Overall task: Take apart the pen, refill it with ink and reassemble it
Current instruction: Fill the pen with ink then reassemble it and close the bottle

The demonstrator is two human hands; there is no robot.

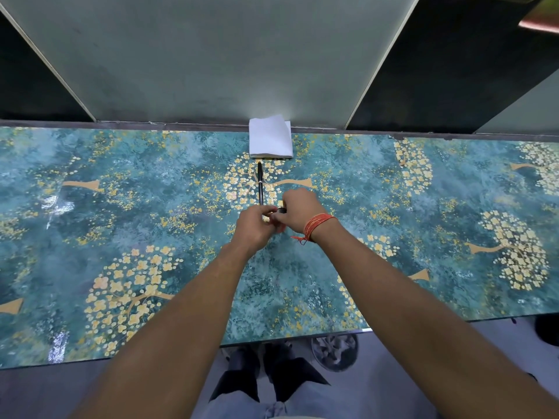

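A slim black pen (260, 182) lies on the table, pointing away from me, its near end just beyond my hands. My left hand (255, 226) and my right hand (298, 210) meet at the table's middle, fingers curled round a small dark object (281, 211), probably an ink bottle or its cap. Most of that object is hidden between my fingers. An orange thread band circles my right wrist.
A folded white tissue (270, 137) lies at the table's far edge, just beyond the pen. The table top (121, 207) has a glossy teal floral pattern. A panel wall rises behind it. A waste bin (334, 349) stands under the near edge.
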